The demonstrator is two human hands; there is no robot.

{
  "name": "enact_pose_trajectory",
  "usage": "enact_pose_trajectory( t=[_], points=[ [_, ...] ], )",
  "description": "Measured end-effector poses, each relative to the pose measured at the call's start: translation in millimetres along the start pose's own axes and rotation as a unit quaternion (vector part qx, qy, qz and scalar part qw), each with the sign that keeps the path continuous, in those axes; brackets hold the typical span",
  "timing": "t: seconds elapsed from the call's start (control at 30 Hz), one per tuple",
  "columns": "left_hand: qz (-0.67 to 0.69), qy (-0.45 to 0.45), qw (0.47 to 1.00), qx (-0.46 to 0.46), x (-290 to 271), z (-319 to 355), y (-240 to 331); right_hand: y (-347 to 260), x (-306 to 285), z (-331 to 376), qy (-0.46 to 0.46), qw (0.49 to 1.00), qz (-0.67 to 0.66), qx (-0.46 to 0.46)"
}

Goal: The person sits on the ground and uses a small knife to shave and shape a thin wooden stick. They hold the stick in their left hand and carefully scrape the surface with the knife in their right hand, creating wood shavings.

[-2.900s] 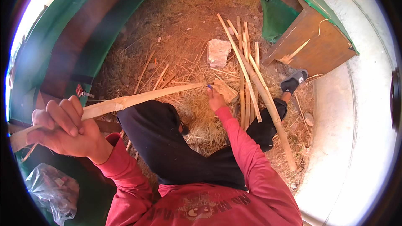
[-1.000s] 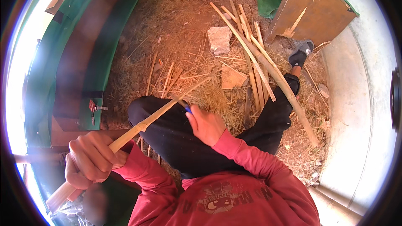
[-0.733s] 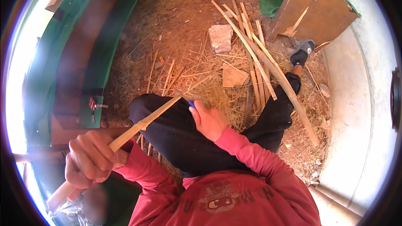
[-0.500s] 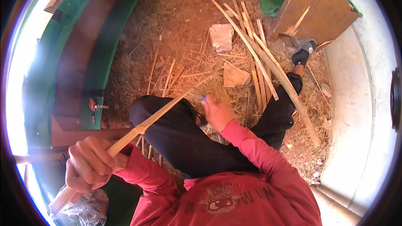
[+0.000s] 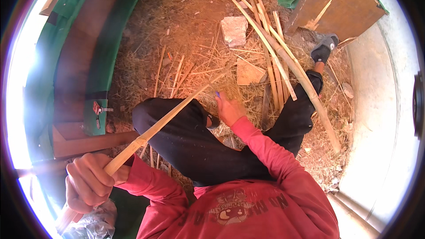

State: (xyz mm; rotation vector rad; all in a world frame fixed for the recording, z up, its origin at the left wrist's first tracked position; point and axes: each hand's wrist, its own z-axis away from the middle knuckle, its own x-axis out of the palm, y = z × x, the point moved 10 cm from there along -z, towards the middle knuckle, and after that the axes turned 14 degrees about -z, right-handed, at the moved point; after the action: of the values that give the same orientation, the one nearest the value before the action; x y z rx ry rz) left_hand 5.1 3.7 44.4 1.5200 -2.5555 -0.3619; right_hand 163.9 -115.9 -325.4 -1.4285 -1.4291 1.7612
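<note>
Aslant, strip in hand (left)

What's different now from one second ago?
The right hand moved forward and to the right, carrying the blue tool away from the long stick. Nothing was let go. The left hand still grips the long stick; the stone and the pile of sticks stayed put.

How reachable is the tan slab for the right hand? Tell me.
Likely yes: the tan slab lies just ahead of the right hand, with only straw visible between, though that hand's grip holds a blue-handled tool.
</note>
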Motion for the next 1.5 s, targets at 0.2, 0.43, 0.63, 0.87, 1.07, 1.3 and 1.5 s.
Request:
enact_pose_trajectory(
  t=[0.2, 0.43, 0.63, 0.87, 1.07, 1.3, 1.5],
  points=[
    [0.040, -0.026, 0.999, -0.002, 9, -4, -11, -60, -6, 14, 0.004, 0.992, -0.060, -0.110],
    [0.043, -0.080, 0.996, 0.000, 17, -3, -7, -57, -13, 7, -0.020, 0.996, -0.026, -0.086],
    [0.057, -0.070, 0.996, -0.010, 14, -4, -9, 16, -6, -9, -0.042, 0.998, 0.043, 0.037],
    [0.040, -0.047, 0.998, -0.017, 5, -3, -6, 21, -1, -14, 0.012, 0.999, 0.043, -0.002],
    [0.039, -0.028, 0.999, 0.002, 5, -2, -8, -28, -1, -6, -0.005, 0.996, -0.030, -0.081],
    [0.025, -0.016, 0.999, -0.013, 4, -3, -6, -9, 1, -21, -0.013, 0.998, 0.040, -0.039],
    [0.000, 0.011, 1.000, 0.001, -14, 0, 1, -24, 10, -26, 0.029, 0.993, 0.028, -0.115]
  ],
)
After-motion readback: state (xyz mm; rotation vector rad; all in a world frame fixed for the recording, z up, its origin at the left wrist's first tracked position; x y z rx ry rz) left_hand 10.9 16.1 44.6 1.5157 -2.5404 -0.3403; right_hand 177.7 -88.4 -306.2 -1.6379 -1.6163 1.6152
